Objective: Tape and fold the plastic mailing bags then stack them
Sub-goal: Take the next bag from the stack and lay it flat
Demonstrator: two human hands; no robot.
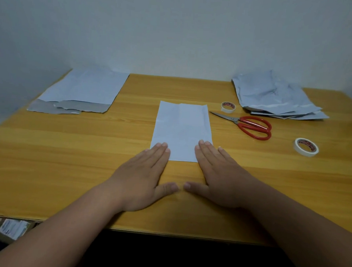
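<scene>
From the head camera I see both hands lying flat on the wooden table (68, 148), palms down. The left hand (144, 176) has its fingers (160, 151) straight and close together, their tips pressing the near left corner of a folded mailing bag (182, 129). The right hand (219, 176) mirrors it, fingers (205, 151) straight and pressing the near right corner of the same bag. Neither hand grips anything; the 2 thumbs point toward each other on bare wood, nearly touching, just short of the bag's near edge.

The folded bag runs away from the fingertips, a narrow white rectangle with lengthwise creases, flat on the table.

Beyond the left fingers and well off to their left lies a flat stack of bags (81, 89), grey flaps showing at its near edge. Beyond the right fingers and off to their right sits a crumpled pile of bags (275, 95). Between that pile and the right fingers lie red-handled scissors (247, 124), blades pointing toward the folded bag, with 1 tape roll (228, 107) just past the blades and another tape roll (306, 147) nearer, right of the handles.
</scene>
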